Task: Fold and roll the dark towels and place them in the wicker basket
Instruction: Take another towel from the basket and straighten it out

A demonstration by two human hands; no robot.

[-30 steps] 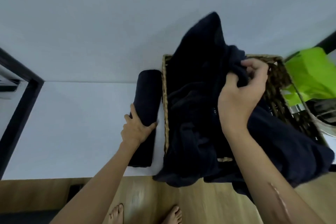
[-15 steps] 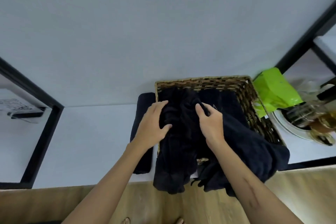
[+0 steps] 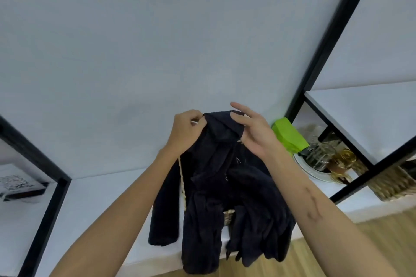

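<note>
Both hands were up at the top edge of the dark towel [image 3: 225, 177]: the left hand [image 3: 186, 128] pinched shut on one corner, the right hand [image 3: 252, 128] gripping the other with thumb and a finger, remaining fingers splayed. The towel hung bunched over the wicker basket [image 3: 228, 216], which was mostly hidden. A rolled towel [image 3: 163, 216] apparently lay beside it. This looked like the opening-out step; next, spread it flat for folding.
</note>
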